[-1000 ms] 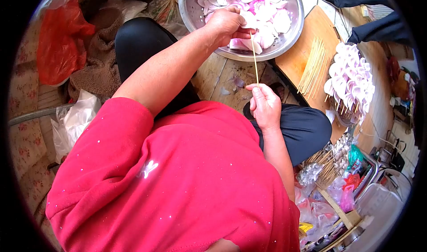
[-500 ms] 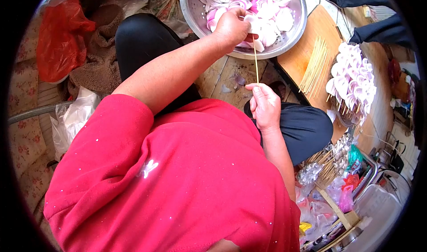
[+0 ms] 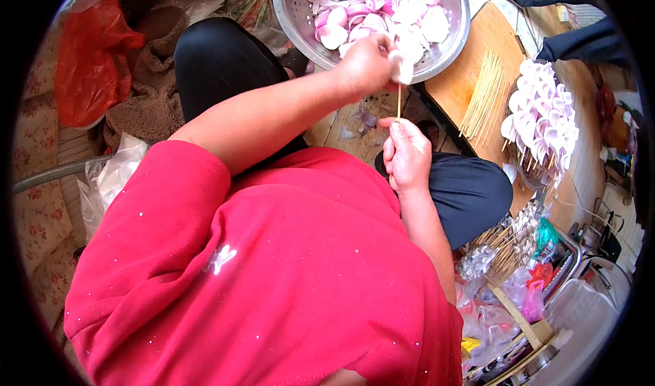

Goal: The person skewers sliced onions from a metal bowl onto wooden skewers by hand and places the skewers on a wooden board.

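Note:
My right hand (image 3: 408, 155) pinches the lower end of a thin bamboo skewer (image 3: 399, 103), which stands roughly upright from the fingertips. At the skewer's upper end, my left hand (image 3: 368, 64) is closed on a pale onion piece (image 3: 404, 71). The fingers partly cover the piece, and how far the skewer passes into it is hidden. Just beyond the left hand is a metal colander (image 3: 458, 37) holding many pink and white onion pieces (image 3: 372, 9). A dark handle sticks into it at the far left.
Right of the colander, a wooden board (image 3: 492, 28) bears a pile of bamboo skewers (image 3: 483, 96). Loaded onion skewers (image 3: 539, 116) are heaped beside it. More skewers (image 3: 501, 246) and plastic bags (image 3: 491, 324) lie lower right. Another person's legs (image 3: 580, 45) are at upper right.
My left hand has moved down and slightly right from over the colander, bringing the onion piece closer to my right hand. Less of the skewer shows between the hands.

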Available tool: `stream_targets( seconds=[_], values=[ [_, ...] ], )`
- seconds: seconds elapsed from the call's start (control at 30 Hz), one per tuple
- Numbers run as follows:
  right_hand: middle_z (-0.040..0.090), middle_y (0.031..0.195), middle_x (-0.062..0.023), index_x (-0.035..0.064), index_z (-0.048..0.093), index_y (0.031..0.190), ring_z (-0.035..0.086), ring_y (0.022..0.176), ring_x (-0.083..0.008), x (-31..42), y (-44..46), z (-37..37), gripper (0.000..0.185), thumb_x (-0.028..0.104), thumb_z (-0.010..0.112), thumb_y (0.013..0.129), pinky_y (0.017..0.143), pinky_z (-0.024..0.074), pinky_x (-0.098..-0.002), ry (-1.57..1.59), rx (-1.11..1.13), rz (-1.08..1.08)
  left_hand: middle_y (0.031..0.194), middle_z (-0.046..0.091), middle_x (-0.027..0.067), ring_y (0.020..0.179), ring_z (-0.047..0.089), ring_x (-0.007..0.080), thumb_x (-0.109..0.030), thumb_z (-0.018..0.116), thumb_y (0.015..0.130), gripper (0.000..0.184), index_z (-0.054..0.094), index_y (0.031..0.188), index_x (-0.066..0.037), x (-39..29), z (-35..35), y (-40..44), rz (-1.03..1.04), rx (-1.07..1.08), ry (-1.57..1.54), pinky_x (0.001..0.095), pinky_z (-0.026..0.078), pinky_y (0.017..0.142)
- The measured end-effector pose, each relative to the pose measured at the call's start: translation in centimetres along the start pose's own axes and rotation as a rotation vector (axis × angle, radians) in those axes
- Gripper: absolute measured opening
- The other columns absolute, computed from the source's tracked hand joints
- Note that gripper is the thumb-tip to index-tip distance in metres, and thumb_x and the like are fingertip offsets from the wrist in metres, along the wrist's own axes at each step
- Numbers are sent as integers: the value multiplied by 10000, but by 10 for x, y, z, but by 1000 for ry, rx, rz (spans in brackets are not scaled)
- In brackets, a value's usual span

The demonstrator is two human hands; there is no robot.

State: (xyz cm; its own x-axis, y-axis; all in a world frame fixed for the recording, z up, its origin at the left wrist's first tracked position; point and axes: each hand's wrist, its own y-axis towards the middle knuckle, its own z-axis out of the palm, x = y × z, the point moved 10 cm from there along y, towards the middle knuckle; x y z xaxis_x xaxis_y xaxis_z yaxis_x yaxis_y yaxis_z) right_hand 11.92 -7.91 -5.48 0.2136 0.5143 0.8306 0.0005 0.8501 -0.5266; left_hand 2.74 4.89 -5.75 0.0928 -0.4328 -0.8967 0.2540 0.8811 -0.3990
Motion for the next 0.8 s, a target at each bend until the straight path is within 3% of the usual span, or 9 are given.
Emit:
stream_targets(
  seconds=[0.03, 0.1, 0.13, 0.3, 0.43, 0.53, 0.63, 0.7, 0.8],
  values=[
    [431, 500, -5, -8, 586, 957, 301, 336, -52, 1, 2, 0, 240, 198, 465, 928, 313, 240, -192, 0, 0, 0, 841, 605, 122, 734, 639, 222, -18, 534, 838, 142, 458, 953, 14, 10, 10, -7, -34, 71, 71, 339, 563, 600],
    [452, 505, 2, 1, 595, 945, 339, 353, -52, 4, 7, -12, 229, 197, 480, 926, 331, 261, -200, 57, -114, 9, 822, 605, 95, 694, 620, 174, -11, 554, 824, 165, 466, 962, 2, 12, 25, -23, 84, 141, 165, 291, 536, 550],
    [457, 517, 2, 3, 595, 952, 343, 357, -53, 4, 9, -12, 230, 204, 487, 924, 335, 268, -198, 36, -94, -1, 820, 601, 80, 681, 604, 150, -5, 571, 810, 182, 477, 966, -3, 16, 24, -27, 1, 139, 147, 270, 518, 550],
    [505, 564, -19, 0, 576, 980, 408, 375, -64, 9, 10, -12, 226, 200, 489, 922, 341, 299, -187, 24, -82, -3, 791, 598, 74, 681, 605, 154, -6, 586, 796, 120, 512, 891, -3, 3, 1, -11, -45, 0, 75, 283, 524, 600],
    [550, 607, -36, 0, 576, 980, 491, 417, -78, 5, 5, -6, 205, 181, 506, 915, 364, 344, -180, 38, -27, 29, 706, 615, 85, 594, 591, 155, -42, 620, 758, 96, 568, 831, -6, -3, -26, 6, 59, -86, 138, 292, 495, 517],
    [553, 613, -36, -3, 572, 975, 492, 418, -76, 2, 3, -10, 181, 154, 510, 912, 364, 355, -180, 40, -45, 25, 705, 615, 84, 613, 592, 161, -35, 621, 742, 84, 579, 812, -15, 10, -20, 2, -6, -61, 137, 297, 485, 535],
    [551, 610, -31, 2, 570, 962, 485, 415, -69, 3, 6, -18, 165, 147, 511, 911, 357, 349, -178, 32, -90, -19, 726, 627, 65, 683, 599, 143, -67, 654, 697, 111, 603, 790, -34, 22, 13, -19, 4, 131, 321, 296, 488, 626],
    [546, 605, -25, 13, 568, 952, 480, 411, -66, 8, 6, -23, 152, 149, 514, 910, 357, 348, -176, 21, -144, -40, 740, 630, 56, 710, 600, 140, -76, 662, 680, 138, 609, 803, -41, 21, 11, -20, 51, 89, 313, 295, 487, 672],
    [543, 600, -8, 31, 569, 951, 472, 407, -52, 11, 7, -27, 144, 158, 515, 911, 342, 325, -169, 46, -176, -59, 806, 653, 76, 775, 611, 155, -107, 675, 671, 201, 633, 852, -30, 11, 15, -2, 127, 258, 261, 277, 477, 758]
  ],
)
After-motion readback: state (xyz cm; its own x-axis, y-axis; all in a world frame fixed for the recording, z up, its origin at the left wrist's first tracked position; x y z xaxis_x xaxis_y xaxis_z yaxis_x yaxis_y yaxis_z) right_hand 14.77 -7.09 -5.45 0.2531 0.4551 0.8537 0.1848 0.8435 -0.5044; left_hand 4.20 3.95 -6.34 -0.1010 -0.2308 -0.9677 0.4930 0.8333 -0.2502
